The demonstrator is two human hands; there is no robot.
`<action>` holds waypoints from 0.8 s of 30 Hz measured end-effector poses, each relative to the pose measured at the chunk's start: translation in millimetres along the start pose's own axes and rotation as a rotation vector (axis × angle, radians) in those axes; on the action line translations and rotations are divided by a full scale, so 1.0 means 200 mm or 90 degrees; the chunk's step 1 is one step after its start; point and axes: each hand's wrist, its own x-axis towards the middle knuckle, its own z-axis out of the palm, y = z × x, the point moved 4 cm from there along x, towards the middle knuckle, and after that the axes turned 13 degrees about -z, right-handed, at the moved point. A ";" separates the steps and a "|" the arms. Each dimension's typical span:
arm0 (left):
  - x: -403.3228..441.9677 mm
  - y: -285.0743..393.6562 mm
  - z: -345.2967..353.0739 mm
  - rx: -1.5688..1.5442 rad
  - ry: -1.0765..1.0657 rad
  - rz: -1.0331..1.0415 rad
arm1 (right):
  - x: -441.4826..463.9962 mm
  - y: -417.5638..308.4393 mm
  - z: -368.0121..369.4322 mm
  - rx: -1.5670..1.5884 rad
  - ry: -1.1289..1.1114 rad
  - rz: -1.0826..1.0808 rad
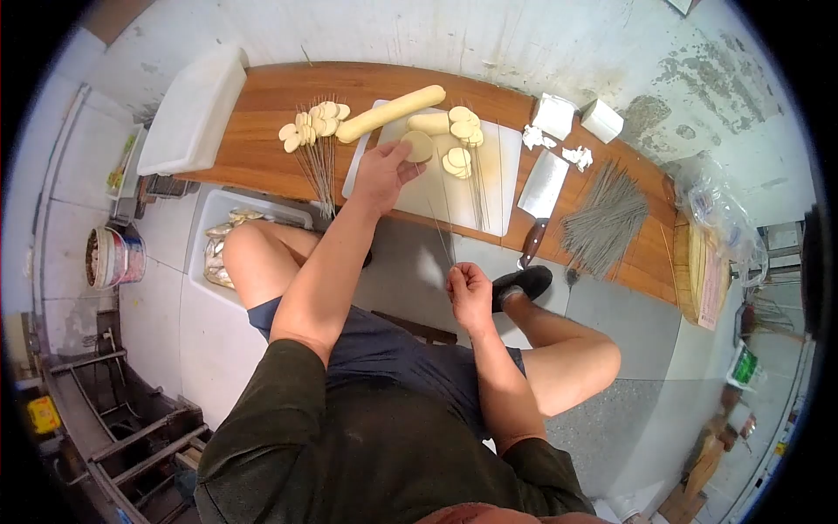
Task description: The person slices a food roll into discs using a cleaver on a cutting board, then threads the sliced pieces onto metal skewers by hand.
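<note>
My left hand [384,179] pinches a round slice [417,147] cut from a pale yellow sausage-like roll, holding it above the white cutting board [504,166]. Lower down, over the gap before the bench, my right hand [470,293] is closed on thin skewers [443,229] that point up towards the slice. A long whole roll [391,113] lies across the board's far left corner, beside a shorter cut piece [429,123]. More slices [456,162] sit on the board, some on skewers. To the left, several skewered slices [314,122] lie bunched on the wooden bench [262,96].
A cleaver [543,183] lies right of the board, near a grey skewer pile [607,218] and white blocks [553,115]. A white bin [196,118] stands at the bench's left end. Below is a tub [199,231] with filled packets. Plastic wrap [720,205] hangs at right.
</note>
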 end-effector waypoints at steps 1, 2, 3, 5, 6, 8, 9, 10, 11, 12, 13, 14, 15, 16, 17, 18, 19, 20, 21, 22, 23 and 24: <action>0.00 0.00 0.00 0.003 -0.001 -0.004 | 0.00 -0.01 0.00 0.001 -0.001 0.013; -0.01 0.00 0.01 0.005 -0.001 -0.007 | 0.00 -0.03 0.00 0.002 -0.002 0.025; -0.01 0.00 0.01 0.008 -0.001 -0.010 | 0.00 -0.04 0.00 0.003 -0.004 0.038; -0.02 -0.01 0.01 0.006 -0.008 -0.020 | 0.01 -0.03 0.00 -0.006 -0.001 0.031; -0.03 -0.02 0.01 0.006 -0.012 -0.026 | 0.01 -0.03 0.00 -0.010 0.000 0.028; -0.03 -0.02 0.01 0.001 -0.022 -0.029 | 0.01 -0.01 0.00 0.027 0.000 0.035; -0.03 -0.02 0.01 -0.001 -0.028 -0.031 | 0.01 0.00 0.00 0.045 0.001 0.038; -0.03 -0.01 0.02 -0.007 -0.025 -0.011 | 0.02 -0.01 0.00 0.037 0.000 0.024; -0.03 -0.01 0.02 -0.014 -0.022 0.009 | 0.02 -0.02 0.00 0.029 -0.001 0.010; -0.03 0.00 0.02 -0.020 -0.019 0.028 | 0.02 -0.02 0.00 0.021 -0.002 -0.004; -0.03 0.00 0.02 -0.022 -0.006 0.021 | 0.02 -0.02 -0.01 0.030 0.000 -0.002; -0.02 -0.01 0.02 -0.023 0.007 0.015 | 0.02 -0.02 -0.01 0.040 0.002 0.000; -0.02 -0.01 0.02 -0.025 0.021 0.008 | 0.02 -0.01 -0.01 0.049 0.003 0.002; -0.02 -0.01 0.02 -0.024 0.017 0.007 | 0.02 -0.01 -0.01 0.042 0.001 0.000; -0.02 -0.01 0.02 -0.022 0.013 0.007 | 0.03 -0.02 -0.01 0.036 0.000 -0.004; -0.02 -0.02 0.01 -0.021 0.009 0.004 | 0.02 -0.02 -0.01 0.029 -0.001 -0.004; -0.02 -0.03 0.01 -0.019 0.012 -0.006 | 0.02 -0.01 -0.02 0.024 -0.001 -0.009; -0.02 -0.03 0.01 -0.017 0.014 -0.014 | 0.02 0.00 -0.02 0.020 -0.002 -0.014; -0.01 -0.04 0.01 -0.014 0.016 -0.023 | 0.03 0.00 -0.02 0.015 -0.001 -0.020; -0.01 -0.04 0.01 -0.014 0.017 -0.019 | 0.03 0.01 -0.02 0.013 0.000 -0.017; -0.02 -0.04 0.01 -0.014 0.018 -0.016 | 0.03 -0.01 -0.02 0.010 0.001 -0.012; -0.02 -0.05 0.01 -0.014 0.019 -0.013 | 0.03 -0.02 -0.02 0.008 0.002 -0.008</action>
